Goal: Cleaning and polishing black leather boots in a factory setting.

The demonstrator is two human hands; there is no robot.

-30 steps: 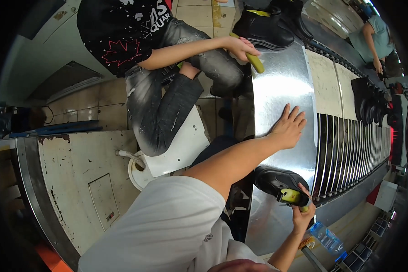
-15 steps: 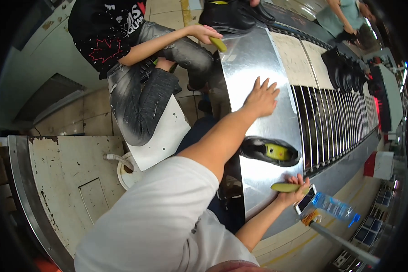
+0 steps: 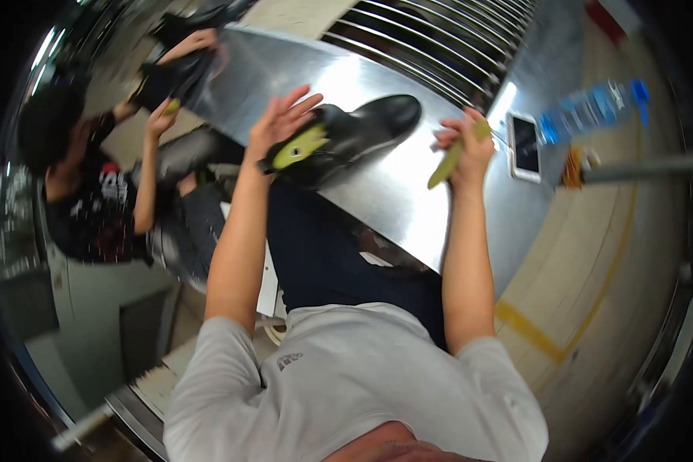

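A black boot (image 3: 389,123) lies on the metal tabletop in front of me, toe pointing to the far right. Its yellow-green inside (image 3: 299,148) shows at the end near my left hand (image 3: 285,119). The fingers of that hand are spread beside the boot's opening; whether they touch it I cannot tell. To the right of the toe, my right hand (image 3: 470,150) is closed around an olive-green flat oval piece (image 3: 448,164), which sticks out toward the boot.
A co-worker (image 3: 92,177) sits at the left with a similar green piece (image 3: 172,106) and dark footwear (image 3: 173,81). A metal rack (image 3: 431,46) lies beyond the metal tabletop (image 3: 408,204). A phone (image 3: 524,146), a water bottle (image 3: 593,112) and a pole (image 3: 639,168) are at the right.
The view has swung round to the right. My left hand has left the bare tabletop and is now beside the boot. The right hand still holds the green piece, now raised.
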